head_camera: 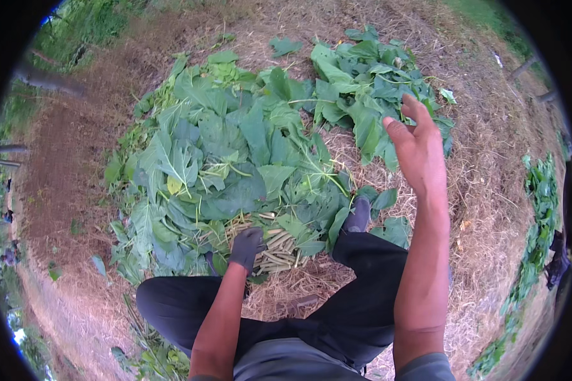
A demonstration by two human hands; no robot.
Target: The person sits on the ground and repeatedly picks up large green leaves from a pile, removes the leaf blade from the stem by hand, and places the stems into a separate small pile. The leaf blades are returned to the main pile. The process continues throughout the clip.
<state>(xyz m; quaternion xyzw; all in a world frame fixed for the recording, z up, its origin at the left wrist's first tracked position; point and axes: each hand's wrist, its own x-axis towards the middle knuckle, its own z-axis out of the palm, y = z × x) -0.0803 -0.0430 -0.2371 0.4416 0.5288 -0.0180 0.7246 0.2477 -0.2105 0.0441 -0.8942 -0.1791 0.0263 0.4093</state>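
Observation:
My left hand (247, 248), in a dark glove, is at the near edge of a wide heap of large green leaves (233, 185). It rests by a bundle of cut leaf stalks (279, 250), whose pale ends face me. Its fingers are curled, and what may lie under them is hidden. My bare right hand (417, 143) is raised at the right, with thumb and fingers apart and nothing seen between them. Behind it lies a second, looser pile of leaves (362, 85), touching the first heap at the back.
My dark shoe (359, 214) stands against the heap's right side, and my bent knees frame its near edge. Dry straw (481, 205) covers the ground. A long row of green leaves (536, 228) lies far right. More greenery (162, 359) is beside my left leg.

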